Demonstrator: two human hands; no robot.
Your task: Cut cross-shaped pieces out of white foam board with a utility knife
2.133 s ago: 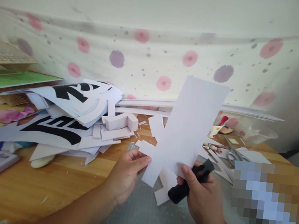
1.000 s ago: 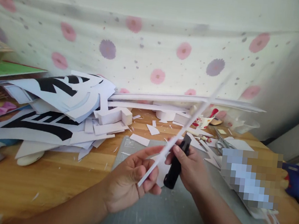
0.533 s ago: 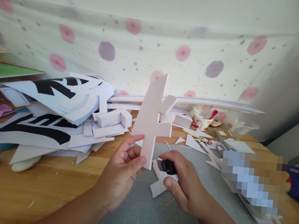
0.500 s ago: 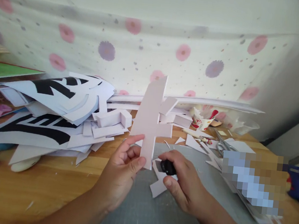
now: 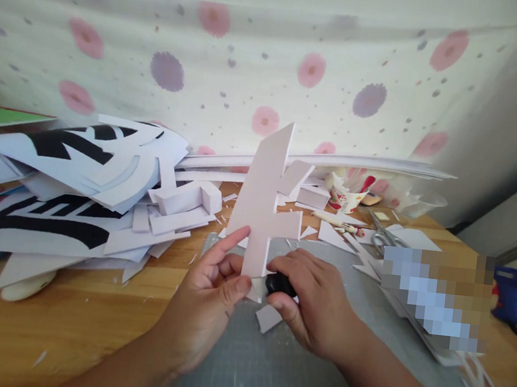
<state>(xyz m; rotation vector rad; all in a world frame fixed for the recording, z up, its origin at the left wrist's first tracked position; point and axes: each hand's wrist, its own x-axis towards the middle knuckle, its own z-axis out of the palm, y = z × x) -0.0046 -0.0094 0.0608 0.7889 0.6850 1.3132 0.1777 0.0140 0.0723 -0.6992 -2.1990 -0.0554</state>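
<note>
In the head view, my left hand [image 5: 213, 293] pinches the lower end of a white foam board cutout [image 5: 260, 200] between thumb and fingers. The cutout stands upright, with a slanted top and short arms on its right side. My right hand [image 5: 310, 294] is closed around a black-handled craft knife [image 5: 280, 284]. The knife's tip reaches the bottom edge of the cutout, close to my left thumb; its blade is hardly visible. Another white foam board piece [image 5: 269, 319] lies on the grey cutting mat [image 5: 231, 363], partly covered by my right hand.
White sheets with black shapes [image 5: 70, 180] and foam board offcuts [image 5: 188, 204] are heaped at left. To the right are scissors [image 5: 382, 238], a paper cup [image 5: 348, 198], a blurred-out patch and a blue glue gun [image 5: 513, 294]. A flowered curtain [image 5: 233, 86] hangs behind.
My right hand has moved left and brought the knife against the cutout's lower edge. The cutout is turned slightly in my left hand, and the view has shifted a little.
</note>
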